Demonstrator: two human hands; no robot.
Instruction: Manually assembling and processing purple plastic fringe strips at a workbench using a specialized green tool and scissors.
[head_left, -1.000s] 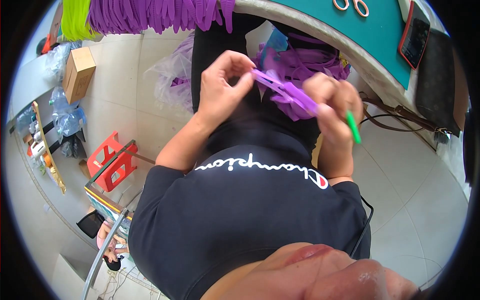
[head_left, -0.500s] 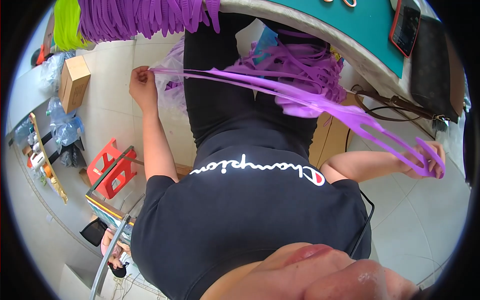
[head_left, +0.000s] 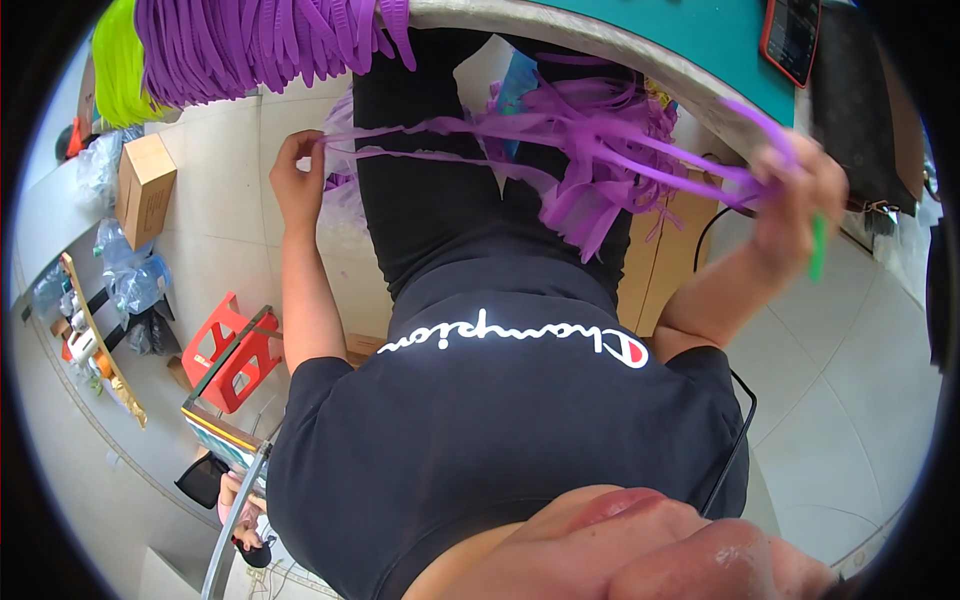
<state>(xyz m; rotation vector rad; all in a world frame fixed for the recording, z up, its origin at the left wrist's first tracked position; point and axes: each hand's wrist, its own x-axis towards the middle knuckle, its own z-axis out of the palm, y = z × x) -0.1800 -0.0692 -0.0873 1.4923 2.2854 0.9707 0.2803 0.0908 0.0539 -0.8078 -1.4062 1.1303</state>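
Purple rubbery strips (head_left: 455,126) stretch across my lap between both hands. At the left, my left hand (head_left: 298,165) is closed in a pinch on their thin ends. My right hand (head_left: 797,200), blurred by motion near the table edge, is closed around the other end, with a purple loop standing up past the fingers. A narrow green piece (head_left: 818,248) sticks out below that hand; its kind is unclear. Behind the stretched strips, a heap of purple scraps (head_left: 640,110) lies past my thighs, partly covered by them.
Purple ribbed straps (head_left: 250,45) and lime-green ones (head_left: 118,70) hang over the table's left edge. A red-edged phone (head_left: 790,40) lies on the green mat (head_left: 660,30), with a dark bag (head_left: 865,110) beside it. Leftward are a cardboard box (head_left: 145,190), a red stool (head_left: 232,350) and another person (head_left: 240,510).
My right hand has come up and inward from the lower right, toward the table. The strips hang less taut, and the green piece now shows. My left hand has barely moved.
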